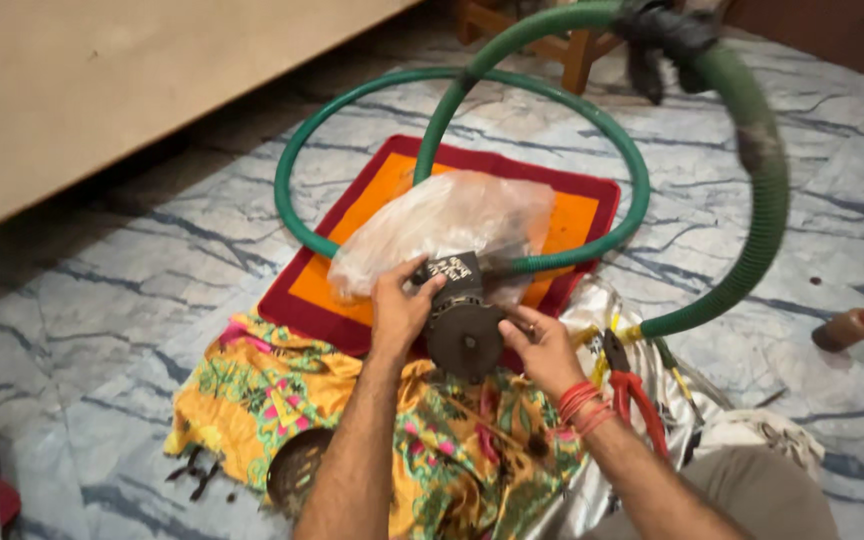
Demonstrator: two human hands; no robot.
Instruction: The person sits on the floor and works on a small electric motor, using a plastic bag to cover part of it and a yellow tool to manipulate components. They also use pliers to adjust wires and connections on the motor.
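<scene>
1. Pump (464, 330) on cloth (252, 390), between both hands.
2. Bag (442, 225) on mat (372, 200) behind pump.
3. Hose (767, 180) loops around mat.
4. Pliers (637, 390) right of pump.
5. Bottle (852, 326) on floor (102, 320), far right.

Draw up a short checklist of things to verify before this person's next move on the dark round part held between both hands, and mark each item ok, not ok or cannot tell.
1. Left hand grips the dark round part at its top: ok.
2. Right hand steadies its side: ok.
3. Patterned yellow cloth lies under the work: ok.
4. Red-handled pliers lie close to the right hand: ok.
5. Green hose joined to the part: cannot tell.
6. Plastic bag clear of the part: not ok, it touches it.
</scene>
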